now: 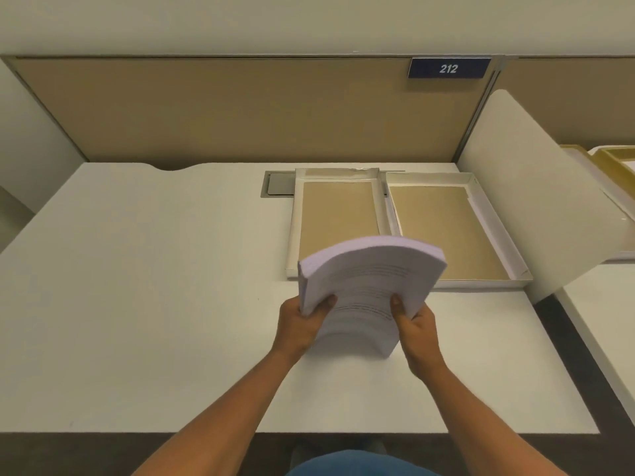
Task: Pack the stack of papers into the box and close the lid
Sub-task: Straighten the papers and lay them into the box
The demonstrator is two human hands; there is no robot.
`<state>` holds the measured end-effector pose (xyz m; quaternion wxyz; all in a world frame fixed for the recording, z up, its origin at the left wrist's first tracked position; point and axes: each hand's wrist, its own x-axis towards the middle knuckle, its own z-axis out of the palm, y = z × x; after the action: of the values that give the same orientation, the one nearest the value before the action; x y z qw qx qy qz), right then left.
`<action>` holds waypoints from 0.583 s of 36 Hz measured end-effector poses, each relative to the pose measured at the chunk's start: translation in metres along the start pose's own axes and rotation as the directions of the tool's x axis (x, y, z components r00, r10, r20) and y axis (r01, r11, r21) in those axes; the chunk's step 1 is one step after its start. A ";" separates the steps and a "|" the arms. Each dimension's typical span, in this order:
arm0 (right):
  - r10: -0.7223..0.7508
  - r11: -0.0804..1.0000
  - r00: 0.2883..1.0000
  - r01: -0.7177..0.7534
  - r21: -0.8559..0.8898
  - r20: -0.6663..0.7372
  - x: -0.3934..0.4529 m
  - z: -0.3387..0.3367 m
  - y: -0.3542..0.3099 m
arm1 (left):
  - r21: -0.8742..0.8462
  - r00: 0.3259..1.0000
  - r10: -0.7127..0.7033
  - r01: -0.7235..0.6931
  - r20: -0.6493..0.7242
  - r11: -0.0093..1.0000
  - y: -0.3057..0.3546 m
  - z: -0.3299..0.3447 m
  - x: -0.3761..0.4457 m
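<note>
A thick stack of white printed papers (369,286) is held above the desk, bent upward in an arc. My left hand (304,321) grips its near left corner and my right hand (414,324) grips its near right edge, thumbs on top. Behind the stack lie two shallow white box halves with brown insides, side by side: the left half (338,207) is partly covered by the papers, and the right half (446,228) has taller walls. I cannot tell which half is the lid.
The white desk (154,286) stretches wide to the left. A grey cable hatch (280,183) sits behind the box. A tan partition (240,108) with a "212" sign (448,68) backs the desk. A white divider (536,207) stands at the right, more boxes (615,159) beyond it.
</note>
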<state>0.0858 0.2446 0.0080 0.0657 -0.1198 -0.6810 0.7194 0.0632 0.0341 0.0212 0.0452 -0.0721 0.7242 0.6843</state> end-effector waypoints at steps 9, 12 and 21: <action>-0.021 0.990 0.999 0.025 -0.142 0.030 -0.002 -0.013 0.020 | 0.034 0.997 -0.055 0.053 0.051 0.998 -0.014 -0.001 0.006; 0.029 0.984 0.998 -0.019 -0.179 0.054 -0.009 -0.016 0.044 | 0.043 0.995 -0.097 0.096 0.001 0.994 -0.027 0.003 -0.001; -0.011 0.951 0.999 0.021 -0.309 0.034 0.013 -0.012 0.029 | 0.034 0.991 -0.137 0.136 0.013 0.990 -0.022 0.006 0.023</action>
<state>0.0782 0.2577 -0.0225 0.0411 -0.1118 -0.7873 0.6050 0.0437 0.0375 -0.0051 0.0987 -0.1156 0.7285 0.6680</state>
